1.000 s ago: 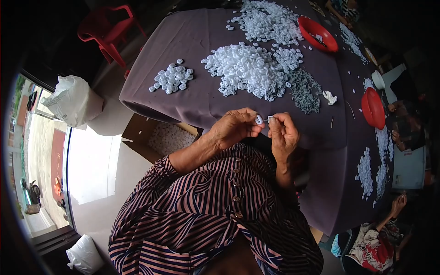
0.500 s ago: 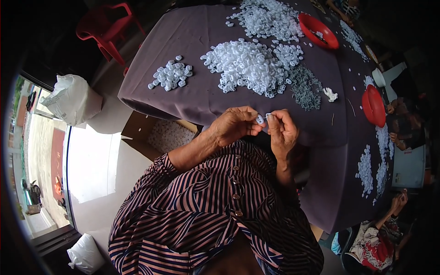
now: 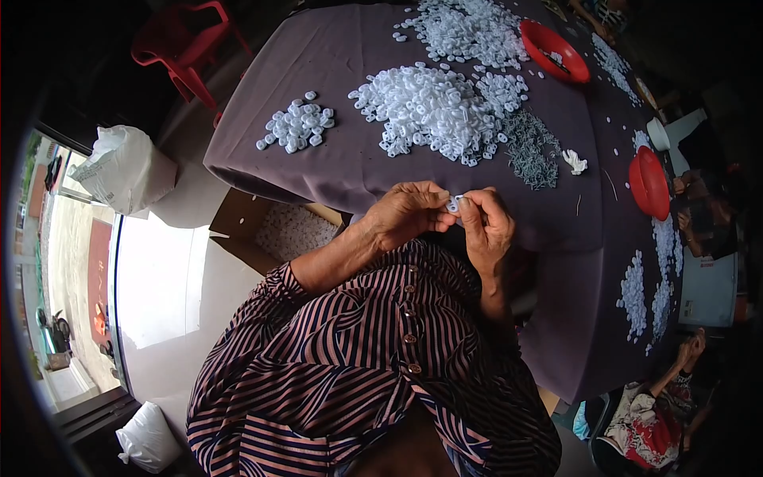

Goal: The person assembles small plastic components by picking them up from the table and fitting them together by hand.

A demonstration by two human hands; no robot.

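My left hand (image 3: 405, 213) and my right hand (image 3: 486, 226) meet above the near edge of a table covered in purple cloth (image 3: 318, 63). Between their fingertips they pinch one small white plastic piece (image 3: 455, 203). Just beyond my hands lies a big heap of the same white pieces (image 3: 429, 111), with a grey pile of thin metal bits (image 3: 531, 147) beside it. A smaller heap of white pieces (image 3: 296, 125) sits to the left.
Two red bowls (image 3: 554, 49) (image 3: 648, 181) stand at the right of the table, with more white heaps (image 3: 636, 290) near them. An open cardboard box (image 3: 274, 230) of white pieces sits under the table edge. A red plastic chair (image 3: 181, 49) and white sacks (image 3: 123, 168) stand left. Another person (image 3: 660, 405) sits at lower right.
My hands stay together on the small white piece, with only slight finger movement. The view has shifted a little.
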